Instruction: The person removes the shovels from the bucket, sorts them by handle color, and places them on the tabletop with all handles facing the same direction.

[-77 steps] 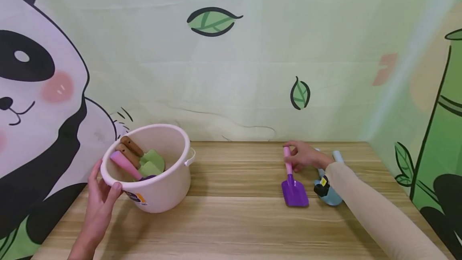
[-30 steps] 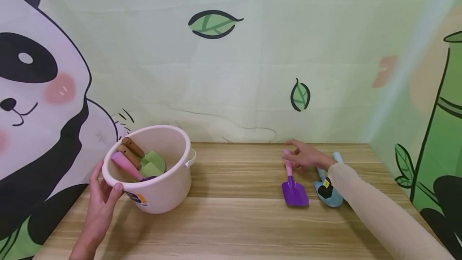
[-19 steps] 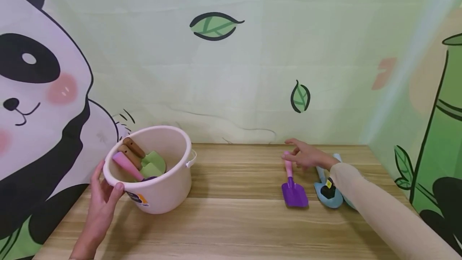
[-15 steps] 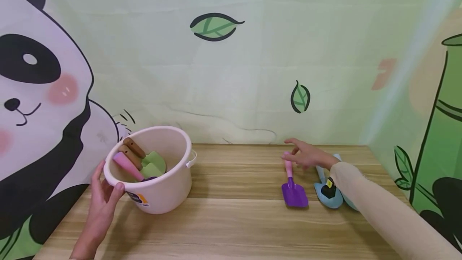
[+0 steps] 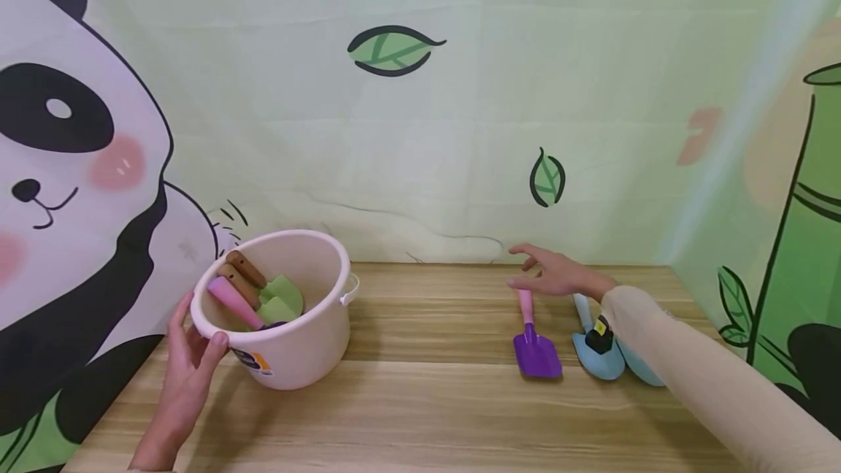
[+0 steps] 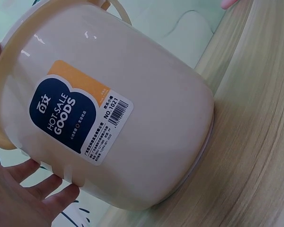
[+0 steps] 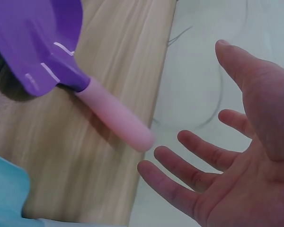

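The person's left hand (image 5: 184,385) grips the rim of a pale bucket (image 5: 302,356), thumb over the edge and fingers bent against the outer wall. The bucket stands on the left part of the wooden table (image 5: 420,414), its label (image 6: 80,113) plain in the left wrist view. Inside lean two brown handles (image 5: 242,279) and a pink handle (image 5: 233,301), with green blades (image 5: 281,299) beside them. The right hand (image 5: 558,274) grasps nothing: its fingers are spread and loosely extended, just beyond the handle end of a purple shovel (image 5: 537,356), with a gap showing between them in the right wrist view. That shovel lies on the table, well apart from the bucket, its pink grip toward the leaf-printed backdrop (image 5: 434,130). Just beside it lie a blue shovel (image 5: 598,365) and a second blue blade (image 5: 639,365), partly hidden by the beige sleeve (image 5: 696,363).
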### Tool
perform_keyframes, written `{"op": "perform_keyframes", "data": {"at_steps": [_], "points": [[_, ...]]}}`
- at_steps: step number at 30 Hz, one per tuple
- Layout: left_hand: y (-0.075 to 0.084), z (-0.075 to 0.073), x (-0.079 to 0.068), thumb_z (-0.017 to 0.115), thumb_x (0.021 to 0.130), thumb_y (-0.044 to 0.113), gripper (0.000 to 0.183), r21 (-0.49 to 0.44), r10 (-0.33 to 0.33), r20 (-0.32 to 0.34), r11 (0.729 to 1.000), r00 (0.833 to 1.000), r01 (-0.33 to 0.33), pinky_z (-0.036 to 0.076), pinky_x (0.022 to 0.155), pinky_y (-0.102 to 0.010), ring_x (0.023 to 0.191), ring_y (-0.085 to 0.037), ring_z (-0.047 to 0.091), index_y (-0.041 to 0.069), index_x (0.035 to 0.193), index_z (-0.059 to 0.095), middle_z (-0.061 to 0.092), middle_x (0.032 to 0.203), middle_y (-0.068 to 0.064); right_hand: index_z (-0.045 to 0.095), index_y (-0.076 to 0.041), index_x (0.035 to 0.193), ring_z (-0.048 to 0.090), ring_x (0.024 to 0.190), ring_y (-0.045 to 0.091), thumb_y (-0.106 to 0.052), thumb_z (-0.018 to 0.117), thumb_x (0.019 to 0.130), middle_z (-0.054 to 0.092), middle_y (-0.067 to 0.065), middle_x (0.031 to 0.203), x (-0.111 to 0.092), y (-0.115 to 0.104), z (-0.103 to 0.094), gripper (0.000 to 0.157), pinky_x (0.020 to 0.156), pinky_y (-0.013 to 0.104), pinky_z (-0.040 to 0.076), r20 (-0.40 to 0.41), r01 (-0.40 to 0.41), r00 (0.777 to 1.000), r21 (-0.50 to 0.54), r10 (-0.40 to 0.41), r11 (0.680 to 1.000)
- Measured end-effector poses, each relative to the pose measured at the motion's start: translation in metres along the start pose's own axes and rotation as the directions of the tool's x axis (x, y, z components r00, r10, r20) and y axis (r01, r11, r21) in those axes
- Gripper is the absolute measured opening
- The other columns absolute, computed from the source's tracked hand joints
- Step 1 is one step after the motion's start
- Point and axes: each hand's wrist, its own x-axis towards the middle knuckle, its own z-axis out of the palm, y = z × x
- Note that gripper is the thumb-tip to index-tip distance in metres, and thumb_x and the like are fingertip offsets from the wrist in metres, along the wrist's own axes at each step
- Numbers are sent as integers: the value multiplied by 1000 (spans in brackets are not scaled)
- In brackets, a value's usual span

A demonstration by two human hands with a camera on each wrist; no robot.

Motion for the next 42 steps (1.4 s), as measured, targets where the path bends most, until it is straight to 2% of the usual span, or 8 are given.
{"op": "perform_keyframes", "data": {"at_steps": [3, 9, 14, 21, 34, 42], "points": [[-1, 0, 0, 50, 106, 8, 77, -6, 5, -2, 1000, 1000, -5, 44, 90, -5, 149, -39, 23, 34, 164, 6, 12, 168, -11, 33, -6, 157, 56, 125, 50, -43, 67, 99, 49, 34, 144, 0, -9, -5, 76, 101, 61, 49, 21, 9, 1000, 3, -9, 1000], [-1, 1, 0, 50, 106, 7, 77, -27, 12, -1, 1000, 1000, -12, 44, 91, -6, 148, -38, 24, 32, 164, 7, 12, 167, -11, 31, -13, 158, 52, 130, 53, -43, 67, 99, 51, 29, 145, -1, -22, -12, 75, 101, 60, 50, 61, 17, 998, 30, -19, 999], [0, 1, -1, 51, 106, 7, 77, -35, 18, -2, 999, 1000, -18, 44, 92, -6, 147, -35, 26, 31, 164, 6, 13, 167, -13, 30, -15, 159, 55, 128, 49, -44, 68, 99, 52, 27, 144, 3, -30, -16, 76, 101, 59, 50, 81, 53, 995, 26, -55, 998], [1, 1, -1, 50, 106, 7, 77, -27, 11, -10, 1000, 1000, -11, 43, 92, -5, 148, -39, 23, 31, 164, 6, 12, 167, -13, 31, -16, 160, 56, 128, 44, -41, 69, 99, 52, 24, 146, 9, -49, -26, 76, 105, 58, 47, 104, 99, 989, 22, -101, 995], [-2, 0, -1, 50, 106, 7, 76, -50, 25, -11, 998, 1000, -26, 43, 93, -6, 148, -37, 26, 31, 164, 7, 13, 167, -17, 34, -23, 158, 60, 126, 37, -40, 73, 96, 52, 17, 147, 18, -106, -58, 76, 104, 53, 50, 127, 196, 973, -17, -193, 980], [-2, 0, 0, 50, 106, 8, 76, -27, 23, -14, 999, 1000, -23, 43, 94, -6, 147, -35, 28, 31, 164, 6, 13, 168, -16, 39, -25, 154, 59, 127, 34, -39, 75, 95, 52, 13, 146, 25, -137, -67, 71, 94, 46, 57, 146, 234, 962, -18, -229, 972]]}}
